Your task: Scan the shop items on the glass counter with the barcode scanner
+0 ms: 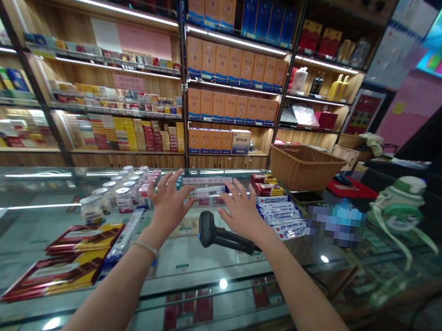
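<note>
Stocked shelves (71, 27) line the wall of a shop behind a glass desk (207, 263) as I watch from afar through the head camera. Left hand (170, 199) and right hand (242, 209) reach over the glass, both open with fingers spread, on either side of a white packet (207, 191); I cannot tell whether any fingertip touches it. Nearer the camera lies a black scanner (221, 237), with jars (124, 200) and chocolate bars (81, 250) to the left, blue packets (282, 213) and a wicker basket (304, 170) to the right
</note>
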Demonstrator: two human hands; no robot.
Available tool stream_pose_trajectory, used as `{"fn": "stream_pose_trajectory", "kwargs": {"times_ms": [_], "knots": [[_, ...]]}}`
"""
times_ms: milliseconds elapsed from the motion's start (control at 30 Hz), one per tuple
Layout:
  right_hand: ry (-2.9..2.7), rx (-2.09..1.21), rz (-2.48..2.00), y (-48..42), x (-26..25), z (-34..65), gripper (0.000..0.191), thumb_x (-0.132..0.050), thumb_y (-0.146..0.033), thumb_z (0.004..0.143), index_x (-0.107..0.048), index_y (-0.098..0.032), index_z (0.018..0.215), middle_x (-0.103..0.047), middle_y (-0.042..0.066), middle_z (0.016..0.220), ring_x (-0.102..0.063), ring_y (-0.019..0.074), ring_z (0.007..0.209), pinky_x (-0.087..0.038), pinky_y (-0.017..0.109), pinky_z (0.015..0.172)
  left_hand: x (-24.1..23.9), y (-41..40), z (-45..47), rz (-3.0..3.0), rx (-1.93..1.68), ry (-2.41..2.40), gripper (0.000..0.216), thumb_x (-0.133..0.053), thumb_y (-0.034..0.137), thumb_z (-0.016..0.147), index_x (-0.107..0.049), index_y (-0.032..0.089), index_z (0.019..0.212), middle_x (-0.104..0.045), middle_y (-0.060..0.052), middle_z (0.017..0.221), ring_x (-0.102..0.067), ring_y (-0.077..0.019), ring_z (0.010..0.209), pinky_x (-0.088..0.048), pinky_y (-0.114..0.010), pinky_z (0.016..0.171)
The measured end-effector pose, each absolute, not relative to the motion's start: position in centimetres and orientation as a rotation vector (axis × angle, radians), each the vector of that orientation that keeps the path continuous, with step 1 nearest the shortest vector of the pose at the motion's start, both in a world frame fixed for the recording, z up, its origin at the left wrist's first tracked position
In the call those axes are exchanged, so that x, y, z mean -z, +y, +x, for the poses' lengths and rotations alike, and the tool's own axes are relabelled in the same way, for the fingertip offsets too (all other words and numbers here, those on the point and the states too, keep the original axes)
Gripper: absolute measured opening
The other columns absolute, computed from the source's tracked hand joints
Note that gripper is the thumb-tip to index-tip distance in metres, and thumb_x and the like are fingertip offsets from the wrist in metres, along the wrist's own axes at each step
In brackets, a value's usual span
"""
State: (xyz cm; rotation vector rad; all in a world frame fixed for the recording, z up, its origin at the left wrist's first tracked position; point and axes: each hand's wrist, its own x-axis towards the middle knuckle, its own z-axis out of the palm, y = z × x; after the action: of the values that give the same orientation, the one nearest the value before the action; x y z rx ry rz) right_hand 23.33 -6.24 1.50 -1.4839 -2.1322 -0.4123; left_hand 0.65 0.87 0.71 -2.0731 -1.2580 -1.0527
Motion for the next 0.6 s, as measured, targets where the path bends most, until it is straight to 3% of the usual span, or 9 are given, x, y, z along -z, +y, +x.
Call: {"fn": "stream_pose_trajectory", "kwargs": {"times_ms": [267,600], "knots": [[-2.208,0.68,-1.253,-1.5,-0.9,23.6,0.055,-0.066,-0.024,0.09,-0.053,-0.03,0.144,-0.038,0.009,0.164,-0.023,0.031,0.154,-0.005,0.061,0.124,-0.7,1.1,0.5,-2.054,1.036,-1.226,0.021,-0.074,0.037,0.085,-0.075,0.029,0.104,-0.048,-0.012,0.156,-0.037,-0.0376,0.144,-0.009,-0.066,0.118],[-2.156,0.539,-1.346,-1.8,0.0,23.6,0.043,-0.062,-0.03,0.095,-0.059,-0.032,0.138,-0.041,0.008,0.163,-0.024,0.0289,0.154,-0.003,0.058,0.125,-0.7,0.7,1.0,-2.12,1.055,-1.248,0.021,-0.074,0.036,0.084,-0.076,0.032,0.104,-0.048,-0.009,0.157,-0.036,-0.0387,0.145,-0.006,-0.067,0.12]]}}
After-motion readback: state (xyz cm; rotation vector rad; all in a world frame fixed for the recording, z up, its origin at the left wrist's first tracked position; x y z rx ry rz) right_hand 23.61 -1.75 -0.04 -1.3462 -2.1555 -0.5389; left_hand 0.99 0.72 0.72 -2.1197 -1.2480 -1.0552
